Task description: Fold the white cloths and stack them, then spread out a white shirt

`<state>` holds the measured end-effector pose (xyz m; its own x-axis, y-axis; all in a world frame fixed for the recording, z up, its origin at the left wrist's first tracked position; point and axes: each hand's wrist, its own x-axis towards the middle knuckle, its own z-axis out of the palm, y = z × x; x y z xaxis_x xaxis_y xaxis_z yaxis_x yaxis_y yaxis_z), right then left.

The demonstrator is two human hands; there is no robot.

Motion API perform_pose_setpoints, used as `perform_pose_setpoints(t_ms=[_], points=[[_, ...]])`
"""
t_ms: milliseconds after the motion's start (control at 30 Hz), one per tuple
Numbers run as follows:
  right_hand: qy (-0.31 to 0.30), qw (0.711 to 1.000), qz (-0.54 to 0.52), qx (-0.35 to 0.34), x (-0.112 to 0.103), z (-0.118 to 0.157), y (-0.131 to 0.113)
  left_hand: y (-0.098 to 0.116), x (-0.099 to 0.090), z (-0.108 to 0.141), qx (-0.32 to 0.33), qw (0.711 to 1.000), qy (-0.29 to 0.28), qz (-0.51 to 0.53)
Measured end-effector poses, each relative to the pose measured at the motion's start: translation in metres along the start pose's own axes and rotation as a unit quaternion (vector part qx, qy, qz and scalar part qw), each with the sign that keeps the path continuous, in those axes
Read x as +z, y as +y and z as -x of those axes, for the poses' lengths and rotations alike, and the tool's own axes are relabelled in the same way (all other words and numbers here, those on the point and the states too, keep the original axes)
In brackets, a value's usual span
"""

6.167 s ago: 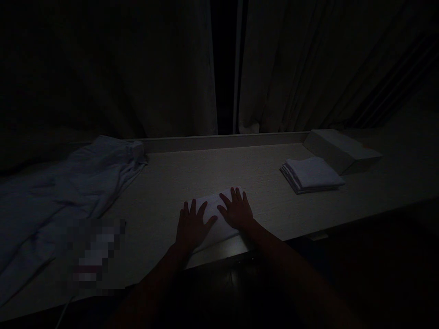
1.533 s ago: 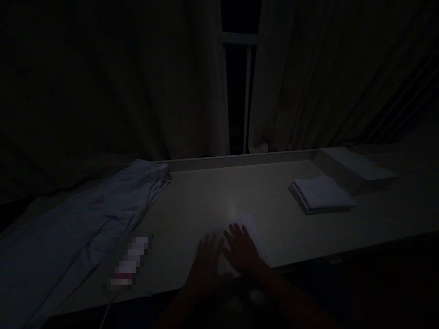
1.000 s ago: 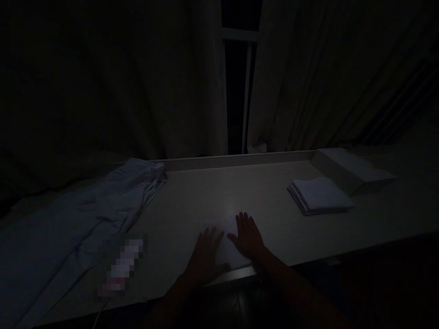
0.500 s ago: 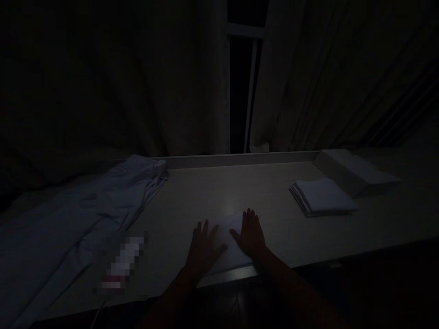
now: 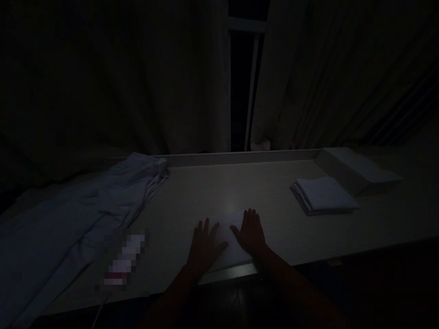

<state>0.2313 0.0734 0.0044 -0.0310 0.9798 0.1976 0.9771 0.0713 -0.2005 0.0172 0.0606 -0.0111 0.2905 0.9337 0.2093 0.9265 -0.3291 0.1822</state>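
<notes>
White cloth [image 5: 229, 246] flat under both hands [image 5: 206, 247], palms down, fingers spread, hands apart.

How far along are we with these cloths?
Done, by the look of it: the neatly folded stack at the right; I can't count its pieces. In hand: a white cloth, lying flat under the left hand and right hand, not on the stack. Left, probably: finishing that one. The large rumpled cloth at the left lies unfolded, but whether it belongs to the job is unclear.
</notes>
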Motion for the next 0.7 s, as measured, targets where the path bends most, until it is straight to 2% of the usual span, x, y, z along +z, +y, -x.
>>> perform_pose_setpoints(t_ms=[100,267,367,467,700], points=[[0.015,0.999,-0.014,-0.042,-0.006,0.005,-0.012,0.002,-0.002,0.0,-0.003,1.0,-0.002,-0.001],[0.024,0.985,-0.052,-0.161,-0.003,0.028,-0.052,0.001,-0.003,0.002,0.011,1.0,-0.01,-0.02],[0.019,0.984,-0.066,-0.167,0.003,0.042,-0.064,-0.002,-0.003,0.003,0.028,0.999,-0.023,-0.022],[0.01,0.986,-0.07,-0.149,0.005,0.046,-0.064,-0.005,-0.001,0.003,0.028,0.999,-0.026,-0.017],[-0.001,0.981,-0.071,-0.182,-0.005,0.047,-0.05,-0.004,0.001,0.004,0.025,1.0,-0.006,-0.014]])
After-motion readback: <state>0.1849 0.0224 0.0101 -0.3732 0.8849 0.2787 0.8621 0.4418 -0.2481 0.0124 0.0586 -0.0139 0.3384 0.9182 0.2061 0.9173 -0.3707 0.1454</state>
